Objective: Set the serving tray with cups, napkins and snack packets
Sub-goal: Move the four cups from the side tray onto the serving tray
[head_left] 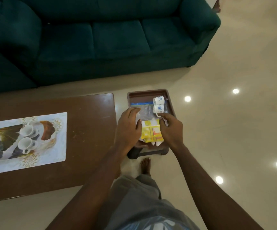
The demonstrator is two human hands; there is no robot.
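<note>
A brown serving tray sits just right of the wooden table. On it lie two white cups with blue flowers, a clear zip bag with a blue seal, yellow snack packets and white napkins under them. My left hand rests on the left side of the packets and the bag, fingers curved over them. My right hand holds the packets' right edge, its forefinger touching the nearer cup.
The brown table carries a patterned placemat with two white cups on saucers. A dark green sofa stands behind. My bare foot is on the glossy floor below the tray.
</note>
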